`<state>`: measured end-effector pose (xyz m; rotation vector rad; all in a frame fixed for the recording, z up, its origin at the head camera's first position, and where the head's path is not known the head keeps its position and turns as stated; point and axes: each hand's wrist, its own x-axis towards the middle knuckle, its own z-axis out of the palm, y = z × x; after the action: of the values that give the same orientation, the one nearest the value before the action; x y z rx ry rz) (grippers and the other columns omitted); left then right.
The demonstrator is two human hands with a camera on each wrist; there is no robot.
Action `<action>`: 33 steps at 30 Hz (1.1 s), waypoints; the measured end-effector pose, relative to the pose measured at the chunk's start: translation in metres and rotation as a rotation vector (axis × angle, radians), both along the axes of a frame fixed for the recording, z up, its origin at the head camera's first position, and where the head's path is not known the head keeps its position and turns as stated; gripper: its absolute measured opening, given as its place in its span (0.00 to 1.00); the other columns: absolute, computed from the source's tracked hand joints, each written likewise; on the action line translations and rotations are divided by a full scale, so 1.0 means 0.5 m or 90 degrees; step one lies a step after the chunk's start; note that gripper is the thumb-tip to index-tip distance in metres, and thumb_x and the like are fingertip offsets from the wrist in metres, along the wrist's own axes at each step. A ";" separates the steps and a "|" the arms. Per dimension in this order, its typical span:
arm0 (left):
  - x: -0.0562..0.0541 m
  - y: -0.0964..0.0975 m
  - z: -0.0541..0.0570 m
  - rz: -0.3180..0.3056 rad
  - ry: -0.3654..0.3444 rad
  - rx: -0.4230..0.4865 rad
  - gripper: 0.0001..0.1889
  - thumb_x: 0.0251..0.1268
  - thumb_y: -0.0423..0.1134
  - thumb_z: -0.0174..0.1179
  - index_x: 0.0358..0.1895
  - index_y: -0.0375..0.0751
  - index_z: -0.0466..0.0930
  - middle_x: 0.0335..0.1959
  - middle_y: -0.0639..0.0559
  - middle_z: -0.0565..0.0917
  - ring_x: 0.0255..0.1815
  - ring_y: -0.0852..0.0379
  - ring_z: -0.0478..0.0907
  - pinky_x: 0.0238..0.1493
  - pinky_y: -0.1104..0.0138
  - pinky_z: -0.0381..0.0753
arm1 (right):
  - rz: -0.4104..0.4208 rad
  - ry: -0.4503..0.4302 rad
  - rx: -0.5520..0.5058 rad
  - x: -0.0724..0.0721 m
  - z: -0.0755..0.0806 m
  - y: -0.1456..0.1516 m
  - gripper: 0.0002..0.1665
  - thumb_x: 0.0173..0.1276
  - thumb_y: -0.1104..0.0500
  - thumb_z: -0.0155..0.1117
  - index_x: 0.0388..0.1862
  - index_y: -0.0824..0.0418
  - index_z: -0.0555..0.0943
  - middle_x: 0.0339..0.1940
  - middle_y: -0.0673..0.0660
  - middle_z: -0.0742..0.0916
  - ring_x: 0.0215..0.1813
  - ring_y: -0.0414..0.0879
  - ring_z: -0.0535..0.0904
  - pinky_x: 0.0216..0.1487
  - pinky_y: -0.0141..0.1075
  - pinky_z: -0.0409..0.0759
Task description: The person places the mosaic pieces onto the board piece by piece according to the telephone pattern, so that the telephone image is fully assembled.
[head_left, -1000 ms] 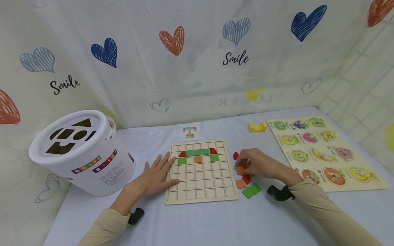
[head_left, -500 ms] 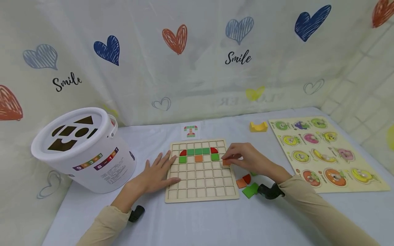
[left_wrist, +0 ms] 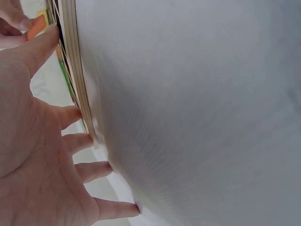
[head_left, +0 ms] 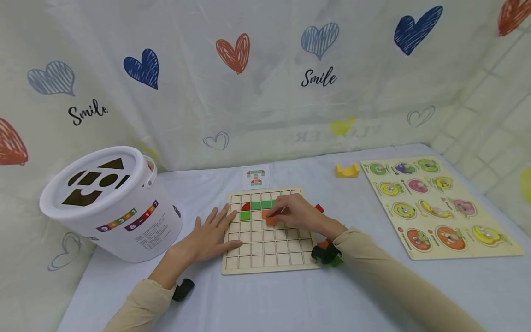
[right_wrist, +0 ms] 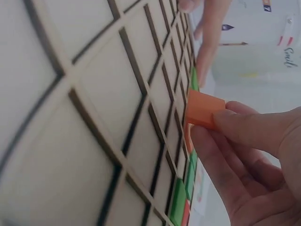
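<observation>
A wooden grid board [head_left: 269,251] lies on the table, with red, green and orange tiles set in its upper cells. My left hand [head_left: 209,240] rests with spread, straight fingers on the board's left edge; in the left wrist view its fingertips [left_wrist: 84,140] reach the rim and the cloth. Over the board, my right hand [head_left: 300,213] pinches an orange square tile [right_wrist: 205,109] between thumb and fingers. That tile is tilted, just below the orange tile [head_left: 264,214] in the grid. The right hand hides the tiles at the row's right end.
Loose red, orange and green tiles [head_left: 337,262] lie right of the board, partly behind the right wrist camera. A pattern card [head_left: 256,177] lies beyond the board. A white bucket [head_left: 162,235] stands left, a fruit puzzle board [head_left: 444,207] right. A yellow block [head_left: 346,171] sits at the back.
My right hand picked an orange tile from the loose pile and carried it left over the board to the grid's middle column. The left hand has stayed in place.
</observation>
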<state>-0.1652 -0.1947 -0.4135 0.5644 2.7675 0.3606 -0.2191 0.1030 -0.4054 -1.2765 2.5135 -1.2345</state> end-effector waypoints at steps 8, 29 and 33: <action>0.000 0.000 0.004 -0.002 -0.002 0.001 0.48 0.75 0.69 0.52 0.86 0.43 0.49 0.87 0.40 0.44 0.86 0.32 0.39 0.70 0.22 0.40 | -0.016 -0.053 0.026 0.004 -0.010 -0.031 0.09 0.68 0.70 0.73 0.47 0.66 0.91 0.42 0.54 0.90 0.45 0.43 0.84 0.48 0.32 0.84; -0.002 -0.001 0.002 -0.005 0.003 0.005 0.48 0.75 0.70 0.52 0.86 0.43 0.49 0.87 0.40 0.44 0.85 0.31 0.40 0.70 0.21 0.40 | -0.001 0.043 0.152 0.015 0.015 -0.040 0.11 0.67 0.70 0.74 0.48 0.68 0.91 0.41 0.56 0.88 0.43 0.44 0.83 0.46 0.29 0.81; -0.001 0.000 0.001 -0.006 0.002 0.008 0.48 0.75 0.69 0.52 0.86 0.43 0.50 0.87 0.40 0.44 0.85 0.30 0.40 0.69 0.21 0.41 | -0.005 0.054 0.164 0.017 0.014 -0.042 0.11 0.67 0.70 0.74 0.48 0.68 0.91 0.41 0.56 0.88 0.43 0.45 0.82 0.47 0.31 0.81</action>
<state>-0.1655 -0.1946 -0.4127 0.5821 2.7671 0.3743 -0.2107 0.0822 -0.3984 -1.2806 2.6302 -0.8373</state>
